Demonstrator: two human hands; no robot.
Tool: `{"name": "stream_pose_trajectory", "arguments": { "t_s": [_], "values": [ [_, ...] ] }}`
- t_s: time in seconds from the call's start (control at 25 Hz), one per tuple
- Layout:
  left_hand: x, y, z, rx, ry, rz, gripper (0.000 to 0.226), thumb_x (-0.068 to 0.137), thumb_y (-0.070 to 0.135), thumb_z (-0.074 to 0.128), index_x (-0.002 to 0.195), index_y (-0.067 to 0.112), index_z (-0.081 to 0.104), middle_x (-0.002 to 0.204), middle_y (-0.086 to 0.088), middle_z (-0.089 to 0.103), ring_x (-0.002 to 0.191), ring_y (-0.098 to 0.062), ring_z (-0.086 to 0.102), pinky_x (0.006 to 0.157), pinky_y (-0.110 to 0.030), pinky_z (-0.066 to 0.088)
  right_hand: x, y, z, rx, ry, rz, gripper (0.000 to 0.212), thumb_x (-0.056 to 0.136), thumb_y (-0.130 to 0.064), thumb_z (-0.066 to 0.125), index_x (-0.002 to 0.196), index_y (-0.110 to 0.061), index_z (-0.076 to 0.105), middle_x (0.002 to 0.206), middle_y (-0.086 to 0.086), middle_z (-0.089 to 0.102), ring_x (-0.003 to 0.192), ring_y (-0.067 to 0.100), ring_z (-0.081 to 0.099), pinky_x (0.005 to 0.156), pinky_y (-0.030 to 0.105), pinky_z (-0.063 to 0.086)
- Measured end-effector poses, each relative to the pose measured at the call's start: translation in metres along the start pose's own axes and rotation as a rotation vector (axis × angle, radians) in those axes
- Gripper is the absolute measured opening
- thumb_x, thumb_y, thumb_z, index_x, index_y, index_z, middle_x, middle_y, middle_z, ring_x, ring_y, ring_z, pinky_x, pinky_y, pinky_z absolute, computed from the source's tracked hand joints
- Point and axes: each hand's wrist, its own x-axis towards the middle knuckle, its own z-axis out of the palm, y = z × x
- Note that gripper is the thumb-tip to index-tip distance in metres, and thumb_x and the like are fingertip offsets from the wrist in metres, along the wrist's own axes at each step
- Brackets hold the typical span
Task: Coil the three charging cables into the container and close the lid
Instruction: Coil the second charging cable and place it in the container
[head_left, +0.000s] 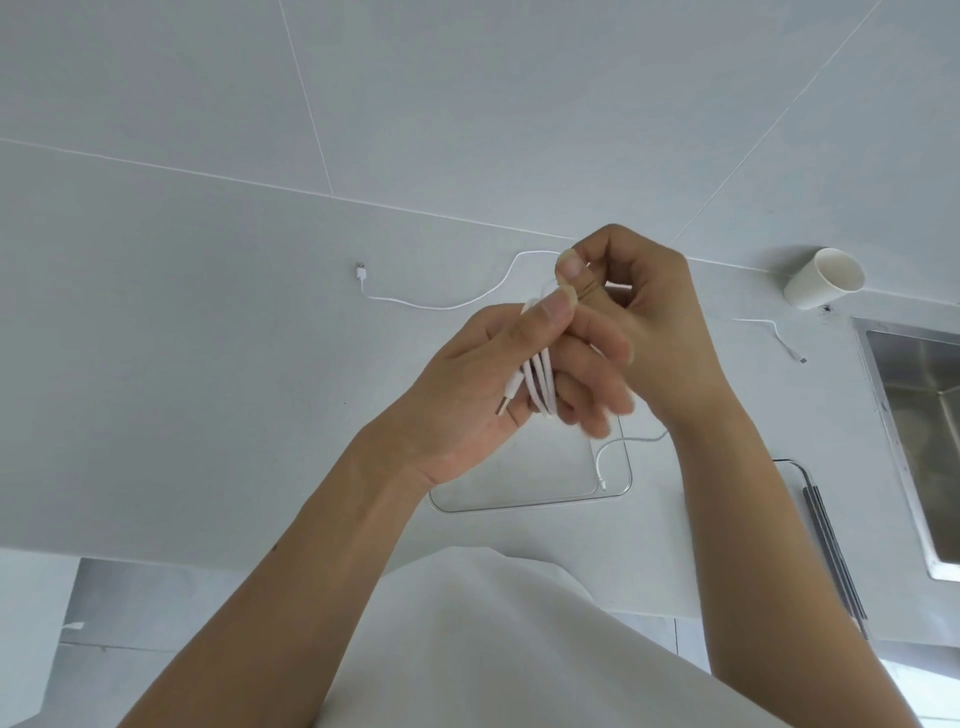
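you're at a white counter (208, 415) under a white tiled wall (467, 104), with a steel sink (924, 415) at 3 o'clock. your left hand (483, 384) is curled round a coil (540, 384) of white cable, thumb pinning the loops, while your right hand (644, 322), fingers bent, pinches the strand at the coil's 12 o'clock, both above the one clear container (519, 506). count one coil held, one long cable (441, 306) lying at 10 o'clock, one short cable (779, 332) at 3, one cup (823, 278) at 2.
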Motion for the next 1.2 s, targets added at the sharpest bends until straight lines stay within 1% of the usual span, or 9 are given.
{"name": "stream_pose_trajectory", "arguments": {
  "t_s": [0.16,0.2,0.28,0.4,0.56,0.72,0.88,1.12,1.2],
  "values": [
    [0.002,0.0,-0.003,-0.067,0.107,0.062,0.045,0.104,0.023,0.029,0.11,0.016,0.073,0.106,0.0,0.076,0.089,-0.01,0.073,0.073,-0.017,0.053,-0.006,0.01,0.005,0.004,-0.108,0.053,0.015,0.086,-0.015,0.051,0.084,-0.006,0.064,0.083,0.029,0.065,0.076,0.045,0.063,0.065,0.051,0.054],
    [0.002,0.001,-0.003,-0.062,0.116,0.085,0.043,0.105,0.019,0.029,0.116,0.016,0.07,0.113,0.0,0.074,0.098,-0.011,0.071,0.076,-0.017,0.053,-0.008,0.012,0.005,-0.019,-0.129,0.036,0.016,0.086,-0.009,0.048,0.083,-0.007,0.063,0.078,0.018,0.068,0.074,0.038,0.065,0.065,0.043,0.053],
    [0.002,0.001,-0.005,-0.047,0.135,0.124,0.038,0.106,0.017,0.029,0.124,0.015,0.063,0.122,0.002,0.07,0.112,-0.011,0.066,0.083,-0.016,0.051,-0.013,0.015,0.006,-0.078,-0.143,0.004,0.022,0.092,0.001,0.048,0.076,-0.008,0.061,0.061,-0.011,0.062,0.058,0.004,0.061,0.06,0.014,0.044],
    [0.001,0.003,-0.009,-0.065,0.192,0.155,0.037,0.107,0.018,0.026,0.131,0.009,0.053,0.128,0.003,0.067,0.123,-0.013,0.059,0.09,-0.017,0.049,-0.019,0.015,0.009,-0.107,-0.184,0.011,0.024,0.1,-0.007,0.051,0.079,0.0,0.06,0.062,-0.004,0.058,0.051,-0.002,0.054,0.053,0.005,0.036],
    [0.002,0.003,-0.012,-0.138,0.314,0.188,0.043,0.109,0.018,0.024,0.139,-0.007,0.04,0.132,-0.006,0.063,0.125,-0.015,0.059,0.092,-0.019,0.048,-0.024,0.007,0.011,-0.135,-0.258,0.012,0.022,0.101,-0.025,0.056,0.08,-0.028,0.062,0.059,-0.008,0.058,0.049,0.005,0.044,0.053,0.012,0.033],
    [0.003,-0.002,-0.016,-0.124,0.402,0.23,0.045,0.109,0.021,0.025,0.138,-0.011,0.036,0.135,-0.01,0.061,0.124,-0.017,0.059,0.091,-0.02,0.048,-0.027,0.002,0.009,-0.22,-0.282,0.022,0.018,0.099,-0.027,0.061,0.081,-0.025,0.064,0.06,0.004,0.06,0.049,0.013,0.041,0.051,0.017,0.032],
    [0.005,-0.004,-0.026,-0.024,0.524,0.283,0.036,0.109,0.021,0.027,0.134,-0.001,0.039,0.134,-0.008,0.06,0.124,-0.016,0.06,0.094,-0.023,0.049,-0.031,-0.003,0.003,-0.198,-0.303,0.038,0.023,0.097,-0.028,0.063,0.075,-0.019,0.063,0.061,0.008,0.059,0.055,0.026,0.047,0.05,0.022,0.035],
    [0.004,-0.01,-0.034,0.261,0.566,0.179,0.03,0.109,0.028,0.022,0.127,0.023,0.045,0.126,0.002,0.066,0.117,-0.011,0.064,0.095,-0.024,0.05,-0.032,-0.021,-0.002,-0.219,-0.295,-0.061,0.021,0.097,-0.026,0.063,0.077,-0.02,0.064,0.066,0.0,0.062,0.05,0.014,0.044,0.049,0.012,0.033],
    [0.003,-0.011,-0.033,0.274,0.543,0.097,0.041,0.107,0.039,0.018,0.133,0.02,0.045,0.114,0.01,0.073,0.109,-0.008,0.068,0.09,-0.02,0.052,-0.029,-0.028,-0.004,-0.209,-0.277,-0.106,0.025,0.097,-0.021,0.064,0.074,-0.03,0.062,0.064,-0.018,0.062,0.049,0.007,0.043,0.05,0.009,0.032]
  ]
}}
